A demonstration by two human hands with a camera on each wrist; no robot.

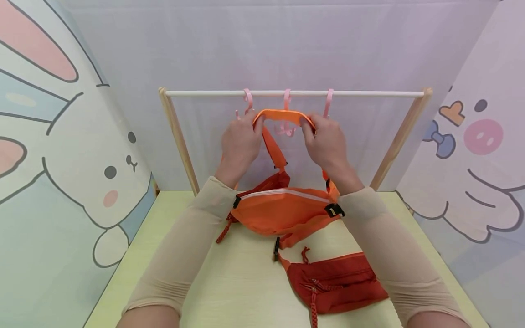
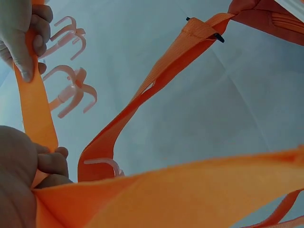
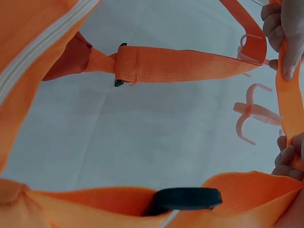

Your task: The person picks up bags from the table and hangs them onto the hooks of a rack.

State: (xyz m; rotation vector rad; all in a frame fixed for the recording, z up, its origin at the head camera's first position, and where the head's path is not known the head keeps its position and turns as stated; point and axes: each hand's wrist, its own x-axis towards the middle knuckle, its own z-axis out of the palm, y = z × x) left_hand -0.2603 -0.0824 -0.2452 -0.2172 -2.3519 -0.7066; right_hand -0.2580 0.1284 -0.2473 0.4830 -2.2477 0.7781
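Note:
An orange waist bag (image 1: 279,212) with a white zipper hangs in the air below both hands. My left hand (image 1: 242,143) pinches the left part of its raised strap (image 1: 283,115), thumb on the near side. The right hand (image 1: 328,143) pinches the same strap farther right. Between them the strap bows upward, in front of the pink hooks. Behind, a dark red bag (image 1: 268,182) is mostly covered by the orange one; its own strap (image 3: 190,65) loops over the left hook (image 3: 249,52) in the right wrist view. A black buckle (image 1: 334,210) sits at the orange bag's right end.
A white rod (image 1: 205,94) on wooden posts (image 1: 178,141) carries the pink hooks, including the middle hook (image 1: 287,98) and right hook (image 1: 329,100). Another red waist bag (image 1: 336,284) with braided zipper pulls lies on the pale table (image 1: 221,282). Cartoon-printed panels (image 1: 82,182) flank the table.

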